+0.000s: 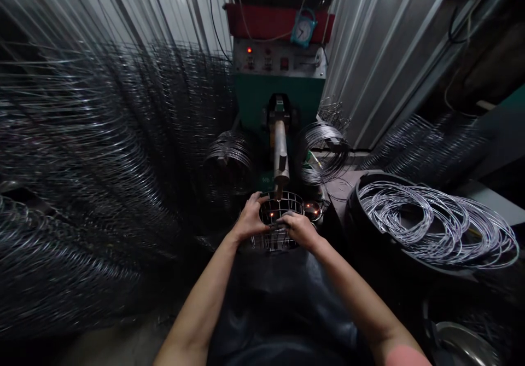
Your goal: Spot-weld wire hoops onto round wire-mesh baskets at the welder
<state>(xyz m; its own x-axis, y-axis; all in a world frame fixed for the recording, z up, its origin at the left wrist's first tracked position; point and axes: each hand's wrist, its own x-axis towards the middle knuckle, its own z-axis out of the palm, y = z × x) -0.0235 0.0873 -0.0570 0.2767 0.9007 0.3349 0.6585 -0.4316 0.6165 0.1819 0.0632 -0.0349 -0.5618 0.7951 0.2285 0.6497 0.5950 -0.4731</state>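
A round wire basket (283,204) sits under the tip of a metal welding arm (281,155) that juts from a green machine (279,89). My left hand (251,218) grips the basket's left rim with curled fingers. My right hand (299,228) is closed over the near right rim. Small orange sparks glow inside the basket near the arm's tip.
Huge stacks of wire rings (82,180) fill the left side. A dark tub (361,229) holding several loose wire rings (435,218) stands at right. Wire coils (324,150) hang beside the machine. A small blue clock (303,29) hangs above the control panel. A metal bowl (463,344) lies lower right.
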